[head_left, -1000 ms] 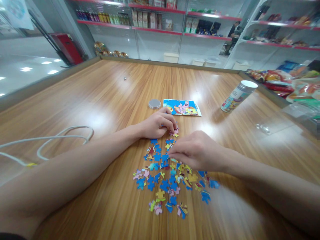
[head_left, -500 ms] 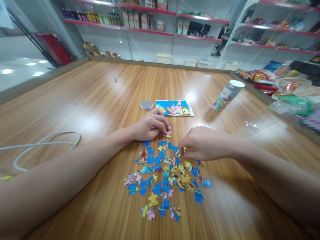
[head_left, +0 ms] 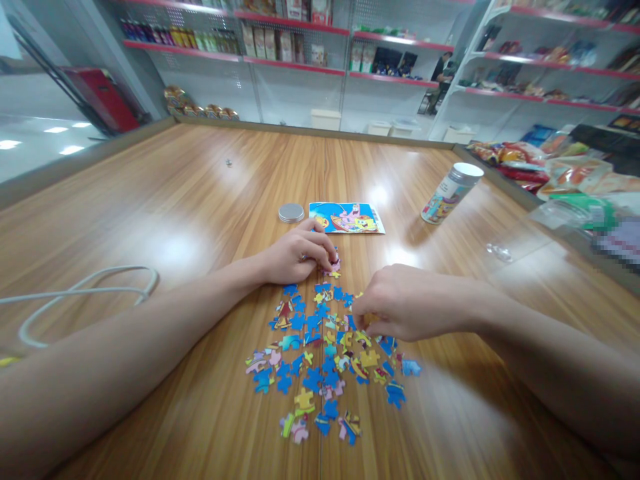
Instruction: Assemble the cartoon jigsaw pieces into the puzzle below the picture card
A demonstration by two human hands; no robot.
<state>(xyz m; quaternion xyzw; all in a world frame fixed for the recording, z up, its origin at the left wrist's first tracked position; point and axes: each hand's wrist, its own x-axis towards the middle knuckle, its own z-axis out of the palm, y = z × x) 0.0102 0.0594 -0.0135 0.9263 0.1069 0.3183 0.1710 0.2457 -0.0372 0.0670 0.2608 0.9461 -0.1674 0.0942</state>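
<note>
Several loose jigsaw pieces (head_left: 320, 360), mostly blue, yellow and pink, lie scattered on the wooden table (head_left: 175, 220). My left hand (head_left: 295, 257) rests at the far edge of the pile, fingers curled and pinched on a small joined cluster of pieces (head_left: 334, 267). My right hand (head_left: 400, 303) hovers over the right side of the pile with fingers bent down onto the pieces; what they pinch is hidden. Beyond the hands lies a cartoon reference picture (head_left: 347, 218).
A round metal lid (head_left: 291, 213) sits left of the picture. A cylindrical puzzle tin (head_left: 450, 193) stands at the right. A white cable (head_left: 85, 293) loops at the left. Snack packets (head_left: 550, 160) pile along the right edge; store shelves stand behind.
My right hand drew right off the pile half a second ago and has now shifted back left and down onto it. My left hand has stayed on its cluster.
</note>
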